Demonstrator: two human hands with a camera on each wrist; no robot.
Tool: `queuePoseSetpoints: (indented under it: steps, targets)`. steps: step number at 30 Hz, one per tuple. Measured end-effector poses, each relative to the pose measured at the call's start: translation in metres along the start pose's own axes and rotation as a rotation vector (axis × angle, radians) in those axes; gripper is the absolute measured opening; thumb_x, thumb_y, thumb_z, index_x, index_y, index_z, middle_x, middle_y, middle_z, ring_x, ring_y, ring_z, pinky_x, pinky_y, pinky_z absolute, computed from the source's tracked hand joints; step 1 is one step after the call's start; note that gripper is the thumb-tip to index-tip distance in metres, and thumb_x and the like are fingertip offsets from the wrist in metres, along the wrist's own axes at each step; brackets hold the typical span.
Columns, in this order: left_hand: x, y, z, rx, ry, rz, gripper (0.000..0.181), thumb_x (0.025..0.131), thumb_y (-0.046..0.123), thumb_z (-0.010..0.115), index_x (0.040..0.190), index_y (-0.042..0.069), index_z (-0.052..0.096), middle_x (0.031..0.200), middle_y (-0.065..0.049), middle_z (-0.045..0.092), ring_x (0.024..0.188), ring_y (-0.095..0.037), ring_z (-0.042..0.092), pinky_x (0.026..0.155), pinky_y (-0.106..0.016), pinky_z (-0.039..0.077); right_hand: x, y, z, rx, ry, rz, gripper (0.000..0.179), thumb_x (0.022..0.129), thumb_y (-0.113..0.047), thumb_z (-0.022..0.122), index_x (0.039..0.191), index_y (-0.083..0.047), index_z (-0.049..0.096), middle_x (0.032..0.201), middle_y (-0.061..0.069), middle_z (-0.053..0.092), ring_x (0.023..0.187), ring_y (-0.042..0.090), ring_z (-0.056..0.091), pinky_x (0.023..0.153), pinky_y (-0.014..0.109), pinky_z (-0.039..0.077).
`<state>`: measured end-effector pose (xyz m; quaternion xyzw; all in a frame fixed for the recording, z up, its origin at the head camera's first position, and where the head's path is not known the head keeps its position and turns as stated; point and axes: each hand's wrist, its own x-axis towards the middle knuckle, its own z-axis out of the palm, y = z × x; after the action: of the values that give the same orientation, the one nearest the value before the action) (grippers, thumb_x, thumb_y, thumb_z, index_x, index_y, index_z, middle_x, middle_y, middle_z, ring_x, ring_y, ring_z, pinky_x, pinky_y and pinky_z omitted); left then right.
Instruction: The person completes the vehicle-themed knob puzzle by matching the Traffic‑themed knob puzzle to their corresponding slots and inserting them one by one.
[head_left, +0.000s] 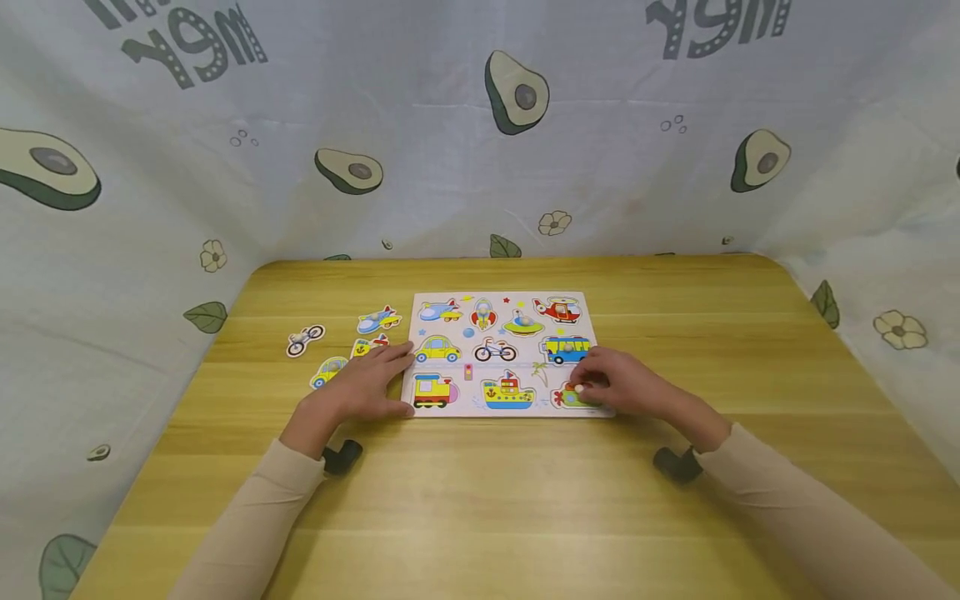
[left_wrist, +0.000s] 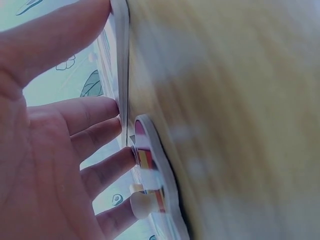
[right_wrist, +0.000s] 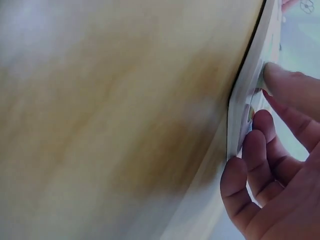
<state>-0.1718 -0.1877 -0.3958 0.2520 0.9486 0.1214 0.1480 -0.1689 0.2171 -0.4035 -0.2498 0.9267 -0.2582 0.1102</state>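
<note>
A pale puzzle board [head_left: 467, 405] with printed vehicles lies on the table. My left hand [head_left: 367, 385] rests along its left edge, fingers extended; the left wrist view shows the thumb and fingertips at that edge. At the lower right corner, my right hand [head_left: 621, 379] pinches the knob of a green puzzle piece [head_left: 567, 398] with a red tail, partly covered by the fingers. Knobbed pieces sit in the board: a rocket [head_left: 483, 315], a flying saucer [head_left: 523, 323], a helicopter [head_left: 558, 310] and a bus [head_left: 564, 350]. A loose ship piece [head_left: 366, 345] lies partly behind my left hand.
Left of the board lie a loose bicycle piece [head_left: 304, 340], a plane piece [head_left: 379, 320] and a car piece [head_left: 327, 372]. The wooden table [head_left: 495, 508] ends at the back against a curtain [head_left: 435, 100] printed with avocados.
</note>
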Motion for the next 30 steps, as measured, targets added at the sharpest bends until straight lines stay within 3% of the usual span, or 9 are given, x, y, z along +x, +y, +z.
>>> queuePoseSetpoints:
  steps: [5, 12, 14, 19, 23, 30]
  targets:
    - [-0.001, -0.002, 0.002, 0.018, 0.028, 0.016, 0.077, 0.088, 0.040, 0.069, 0.151, 0.006, 0.040, 0.163, -0.010, 0.031, 0.150, -0.040, 0.027, 0.120, -0.060, 0.028, -0.003, 0.006, -0.006, 0.013, 0.034, 0.032, 0.023, 0.088, -0.016, 0.074, 0.109, -0.008, 0.070, 0.100, 0.003, 0.064, 0.086, 0.013, 0.055, 0.074, 0.024, 0.049]
    - [-0.004, 0.001, -0.005, 0.027, 0.255, 0.088, 0.052, 0.091, 0.026, 0.067, 0.137, 0.002, 0.058, 0.151, -0.015, 0.049, 0.142, -0.039, 0.043, 0.115, -0.058, 0.037, -0.008, 0.019, -0.020, -0.010, 0.089, 0.048, 0.032, 0.089, -0.013, 0.073, 0.117, -0.001, 0.066, 0.115, 0.017, 0.064, 0.100, 0.029, 0.060, 0.085, 0.043, 0.054]
    - [-0.006, 0.002, -0.009, 0.018, 0.291, 0.088, 0.049, 0.092, 0.026, 0.068, 0.134, 0.002, 0.060, 0.148, -0.015, 0.053, 0.140, -0.036, 0.046, 0.114, -0.055, 0.039, -0.010, 0.024, -0.023, -0.012, 0.091, 0.054, 0.035, 0.089, -0.014, 0.073, 0.120, 0.000, 0.065, 0.119, 0.019, 0.063, 0.105, 0.032, 0.059, 0.089, 0.047, 0.053]
    - [-0.014, 0.003, -0.014, -0.019, 0.326, 0.042, 0.047, 0.094, 0.027, 0.067, 0.132, 0.001, 0.062, 0.144, -0.014, 0.057, 0.137, -0.035, 0.050, 0.113, -0.052, 0.042, -0.010, 0.030, -0.027, -0.044, 0.060, 0.072, 0.044, 0.088, -0.017, 0.074, 0.127, 0.000, 0.061, 0.130, 0.023, 0.057, 0.116, 0.038, 0.053, 0.098, 0.056, 0.048]
    - [-0.019, 0.000, -0.012, -0.036, 0.329, 0.011, 0.046, 0.094, 0.029, 0.065, 0.131, 0.001, 0.063, 0.141, -0.015, 0.059, 0.136, -0.035, 0.051, 0.112, -0.052, 0.042, -0.009, 0.033, -0.026, -0.070, 0.005, 0.038, 0.057, 0.085, -0.024, 0.078, 0.133, -0.001, 0.058, 0.139, 0.025, 0.051, 0.128, 0.045, 0.045, 0.106, 0.064, 0.040]
    - [-0.030, -0.009, -0.007, -0.031, 0.328, 0.026, 0.041, 0.094, 0.025, 0.065, 0.127, 0.001, 0.065, 0.137, -0.017, 0.062, 0.131, -0.037, 0.054, 0.110, -0.053, 0.044, -0.012, 0.033, -0.023, -0.108, -0.057, -0.022, 0.077, 0.078, -0.032, 0.082, 0.142, -0.001, 0.051, 0.151, 0.023, 0.041, 0.135, 0.046, 0.034, 0.108, 0.066, 0.034]
